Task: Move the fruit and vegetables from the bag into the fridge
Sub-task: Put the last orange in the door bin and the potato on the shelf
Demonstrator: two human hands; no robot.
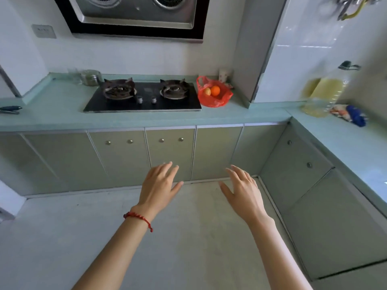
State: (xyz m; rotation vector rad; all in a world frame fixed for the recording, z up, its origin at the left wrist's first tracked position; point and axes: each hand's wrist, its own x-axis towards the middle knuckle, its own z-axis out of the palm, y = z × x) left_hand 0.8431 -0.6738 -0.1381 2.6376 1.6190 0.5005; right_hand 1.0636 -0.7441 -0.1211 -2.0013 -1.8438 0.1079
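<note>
Left hand [160, 185] and right hand [243, 190] both held out, fingers spread and straight, nothing in either grasp, well short of the counter. Far ahead of the right hand and slightly to its right, the red plastic bag [213, 94] slumps open on the countertop [240, 116] just beside the gas hob [142, 97], with an orange [215, 90] and a yellowish fruit [207, 91] showing inside. Risk, as I judge it: thin limp bag, round fruit, so a one-handle grab could tip it and roll fruit off the counter; fridge not in view.
</note>
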